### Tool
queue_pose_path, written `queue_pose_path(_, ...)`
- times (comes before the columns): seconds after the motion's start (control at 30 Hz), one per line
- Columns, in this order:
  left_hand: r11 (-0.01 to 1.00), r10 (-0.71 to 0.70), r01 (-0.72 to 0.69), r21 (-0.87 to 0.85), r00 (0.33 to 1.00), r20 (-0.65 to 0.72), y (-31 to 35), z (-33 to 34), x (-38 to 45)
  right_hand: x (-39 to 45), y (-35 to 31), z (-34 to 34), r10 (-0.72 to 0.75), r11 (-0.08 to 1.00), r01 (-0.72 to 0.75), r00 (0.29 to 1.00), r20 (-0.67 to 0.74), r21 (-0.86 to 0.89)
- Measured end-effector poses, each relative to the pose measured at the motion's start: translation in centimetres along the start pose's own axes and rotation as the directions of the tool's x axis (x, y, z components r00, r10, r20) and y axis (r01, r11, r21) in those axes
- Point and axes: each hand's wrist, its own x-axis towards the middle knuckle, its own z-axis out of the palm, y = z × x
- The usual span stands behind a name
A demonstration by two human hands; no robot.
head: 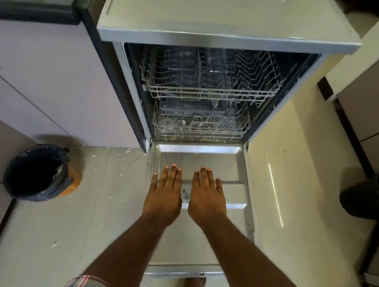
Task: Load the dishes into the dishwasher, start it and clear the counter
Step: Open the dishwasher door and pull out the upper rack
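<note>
My left hand (163, 196) and right hand (207, 197) hover flat, fingers straight, holding nothing, over the lowered dishwasher door (233, 167); at twelve o'clock the lower rack (201, 127) likely needs pulling out before loading.

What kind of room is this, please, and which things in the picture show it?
Most likely a home kitchen. An open dishwasher with wire racks stands under a counter, cabinets are beside it, and a lined bin stands on the tiled floor.
</note>
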Motion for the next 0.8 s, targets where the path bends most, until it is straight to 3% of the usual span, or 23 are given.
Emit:
queue_pose_path(0.37,1.0,-0.003,0.003,-0.005,0.999,-0.052,-0.7,-5.8,11.8,10.5,1.5,-7.7,-0.004,1.0,0.005,0.996,-0.09,0.016)
queue_pose_path(0.63,0.991,0.13,-0.117,0.068,0.963,-0.238,-2.5,-9.3,20.0,19.3,3.4,-13.2,0.03,0.999,-0.021,0.953,-0.303,0.033)
queue_pose_path(0.8,0.985,0.159,-0.132,0.112,0.944,-0.289,-2.9,-10.0,22.1,22.7,3.9,-14.6,0.005,1.0,-0.006,0.952,-0.305,-0.003)
